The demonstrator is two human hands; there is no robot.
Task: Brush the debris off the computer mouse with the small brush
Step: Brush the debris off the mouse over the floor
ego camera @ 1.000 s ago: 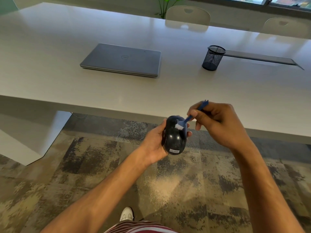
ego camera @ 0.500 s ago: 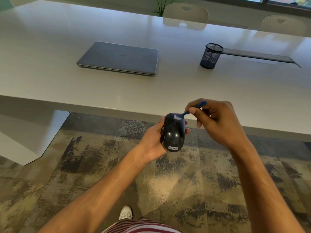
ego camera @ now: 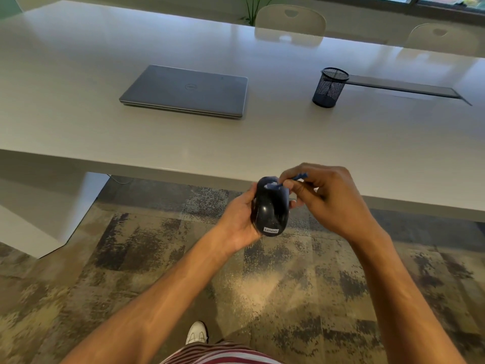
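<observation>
My left hand point(ego camera: 237, 219) grips a glossy black computer mouse point(ego camera: 270, 210) from its left side, held in the air just in front of the table's near edge, label end toward me. My right hand point(ego camera: 325, 198) pinches a small blue brush point(ego camera: 291, 179) by its thin handle. The brush's white bristles rest on the far top end of the mouse. Fine pale specks show on the mouse's shell.
A long white table point(ego camera: 367, 148) lies ahead with a shut grey laptop point(ego camera: 186, 91), a black mesh pen cup point(ego camera: 330, 87) and a dark cable tray lid point(ego camera: 404, 88). Two pale chairs point(ego camera: 290, 21) stand beyond. Patterned carpet point(ego camera: 262, 290) and my white shoe point(ego camera: 196, 333) are below.
The brush head has moved from the middle of the mouse's back up to its far top end. Both hands have kept their grips and shifted slightly left.
</observation>
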